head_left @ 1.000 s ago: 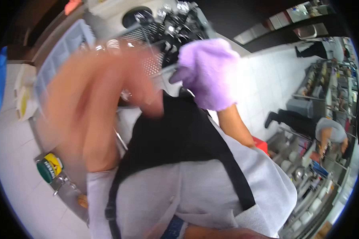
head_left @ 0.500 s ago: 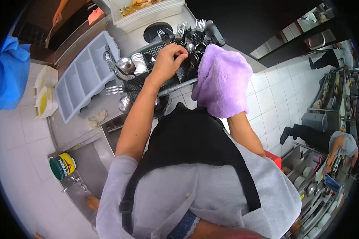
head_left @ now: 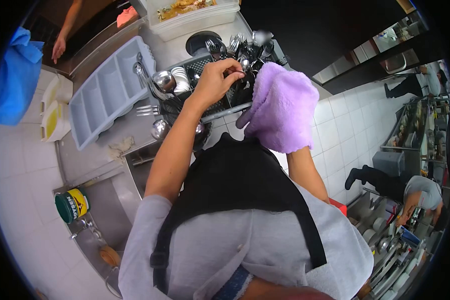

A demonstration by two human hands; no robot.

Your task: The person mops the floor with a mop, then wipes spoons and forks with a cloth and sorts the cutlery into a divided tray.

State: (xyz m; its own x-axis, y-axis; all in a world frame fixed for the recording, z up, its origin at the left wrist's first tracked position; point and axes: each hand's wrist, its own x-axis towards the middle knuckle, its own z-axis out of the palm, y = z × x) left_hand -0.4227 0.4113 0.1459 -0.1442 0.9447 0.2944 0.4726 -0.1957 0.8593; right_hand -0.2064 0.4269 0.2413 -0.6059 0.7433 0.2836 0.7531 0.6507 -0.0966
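My left hand (head_left: 217,82) reaches over a cutlery basket (head_left: 195,65), its thumb and fingertips pinched near dark utensils; what lies between them is too small to make out. A fluffy purple cloth (head_left: 285,107) covers my right hand, whose fingers are hidden, at the right side of the basket. A dark rounded tip pokes out at the cloth's left edge. Forks (head_left: 216,48) and spoons stand in the basket's far part. Ladles (head_left: 164,81) and stacked white pieces (head_left: 180,79) lie left of my left hand.
A grey compartment tray (head_left: 107,92) lies left of the basket, holding spoons. Behind stands a plastic tub (head_left: 197,22) with food remains. A sink (head_left: 107,205) and green tub (head_left: 72,205) are lower left. Another person's hand (head_left: 59,48) shows upper left; a person (head_left: 420,192) bends at right.
My left hand, blurred and close to the camera a second ago, went to the basket and has since stayed among the utensils. The purple cloth stays on my right hand. The view has shifted slightly.
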